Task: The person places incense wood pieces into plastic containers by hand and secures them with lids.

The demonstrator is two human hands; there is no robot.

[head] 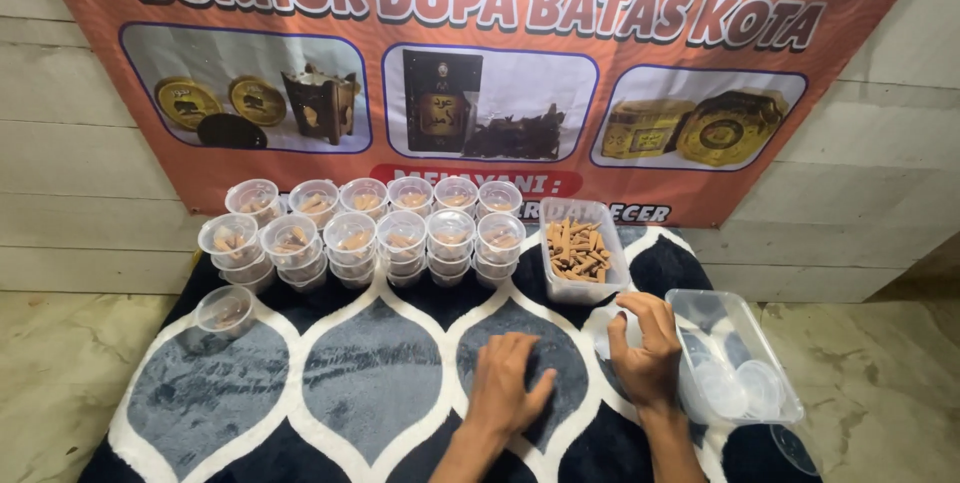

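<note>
— Cup, small and clear, sits in the right hand at lower right of the frame, fingers curled round it, thumb on the near side. It looks empty, though the hand hides part of it.

— And the left hand?

— Flat on the mat, fingers spread, holding nothing. It rests just left of the right one, lower centre.

— Where do the brown sticks come from?

— From the tub right of centre, just above the right hand. It's heaped with short sticks. Further right lies a tray with clear lids in it, touching the right wrist's side.

— So which step is this?

— My guess: a fresh cup is picked up and not yet filled. The stacked cups at upper left already hold sticks, and one lone cup stands apart at far left.

— What does the next move call for?

— I'd say the free left hand has to reach up past the cup to the tub and pinch a few sticks, while the right keeps the cup upright and steady. The thin plastic would buckle under a hard squeeze, so a light grip.
</note>
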